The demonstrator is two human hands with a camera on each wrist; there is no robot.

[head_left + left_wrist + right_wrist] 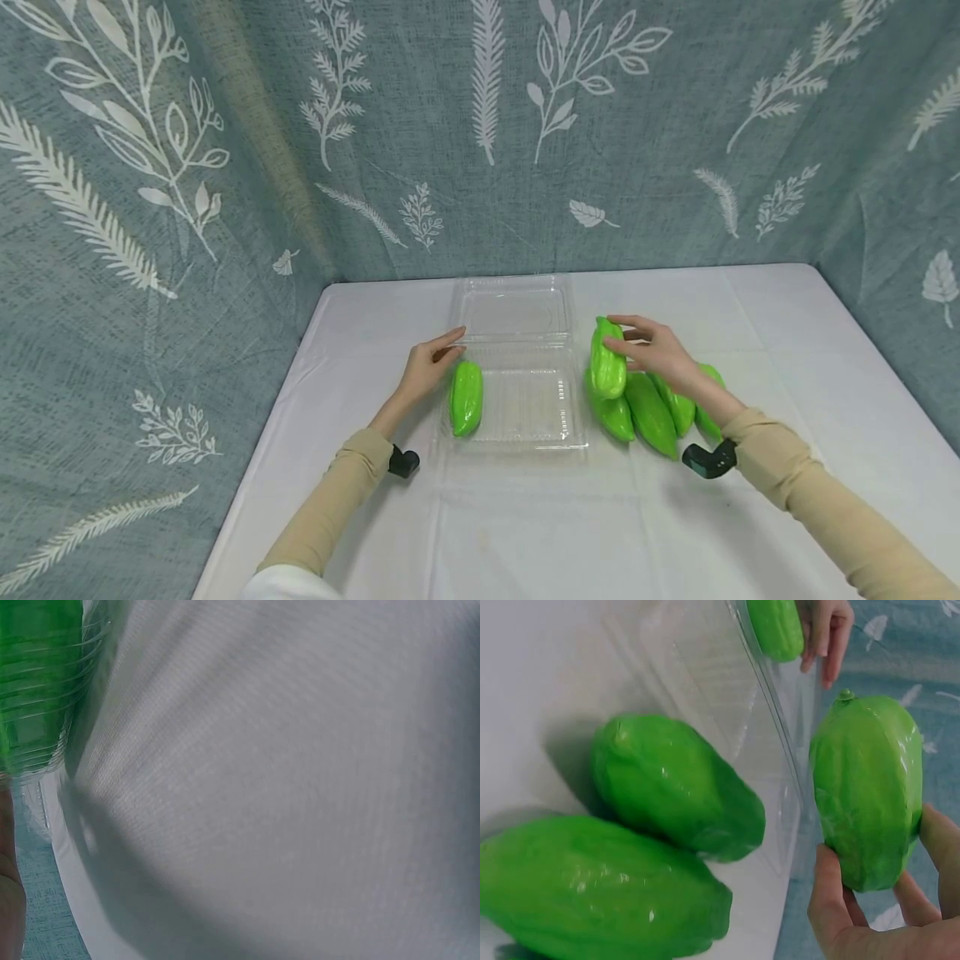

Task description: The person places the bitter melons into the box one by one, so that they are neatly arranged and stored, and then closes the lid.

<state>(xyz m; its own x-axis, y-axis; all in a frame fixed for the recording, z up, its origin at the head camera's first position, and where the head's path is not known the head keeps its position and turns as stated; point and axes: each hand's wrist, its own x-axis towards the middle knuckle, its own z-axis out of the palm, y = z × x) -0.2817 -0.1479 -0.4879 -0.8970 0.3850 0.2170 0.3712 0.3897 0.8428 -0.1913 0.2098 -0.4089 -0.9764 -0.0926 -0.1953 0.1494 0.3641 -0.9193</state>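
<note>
In the head view my right hand (pixel 654 350) holds up a green papaya (pixel 608 367), thumb on one side and fingers on the other. The right wrist view shows this papaya (pixel 868 791) upright, gripped near its lower end. Under and beside it lie several more green papayas (pixel 651 414), right of a clear plastic clamshell box (pixel 525 400). The box stands unfolded, its lid (pixel 512 306) lying towards the back. One papaya (pixel 467 398) lies along the left side of its base. My left hand (pixel 431 364) rests its fairly straight fingertips at the box's left edge, by the hinge.
A white cloth covers the table (pixel 510 533). Behind and to the left hangs a blue-green curtain (pixel 450 167) with white leaf prints. A dark wrist device (pixel 708 458) sits under the right forearm, another (pixel 403 461) under the left.
</note>
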